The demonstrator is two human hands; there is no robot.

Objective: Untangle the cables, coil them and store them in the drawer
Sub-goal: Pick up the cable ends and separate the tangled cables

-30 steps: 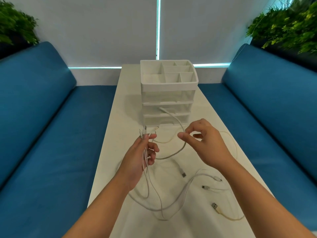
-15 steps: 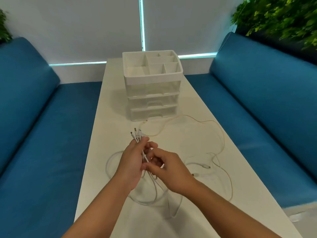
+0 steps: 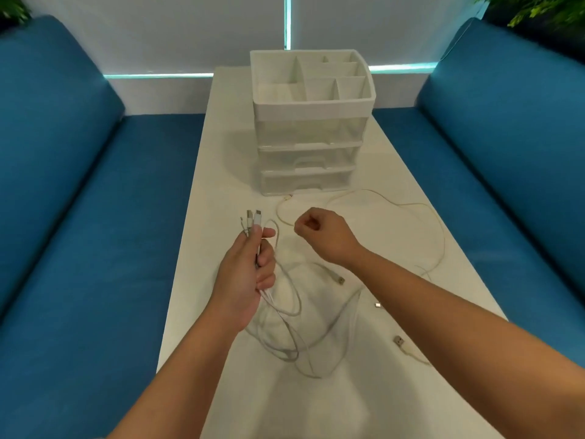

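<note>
White, thin, limp cables [image 3: 286,315] sprawled in loose overlapping loops across the pale table [image 3: 389,407], mostly from centre toward 5 o'clock. Several plug ends bunched together in left hand [image 3: 243,280], fingers wrapped round the cords, plugs [image 3: 253,218] sticking up above the thumb at roughly 12 o'clock of the fist. Strands hanging from the bottom of the fist into the tangle below. Right hand [image 3: 319,236] at about 2 o'clock of the left, well clear of it, fingers curled into a fist; whether a strand is pinched inside: cannot tell. One yellowish cable [image 3: 438,229] running separately in a wide arc toward 3 o'clock, its far plug lying just in front of the drawer unit [image 3: 310,128]. Loose plugs [image 3: 399,341] on the table at 4 to 5 o'clock.

Handling judgement: very light, fully floppy, no shape memory to speak of; smooth jacket, likely to slide through a loose grip. Will snag where loops cross, so pulling hard probably tightens knots. Best taken near the stiff plug ends, one strand at a time, then drawn out slowly through the free hand. Plug necks probably the weak spot; avoid sharp bends there.

Drawer unit at 12 o'clock, all drawers closed, upper handle [image 3: 308,163] facing the person. Nothing coiled or stored yet.
</note>
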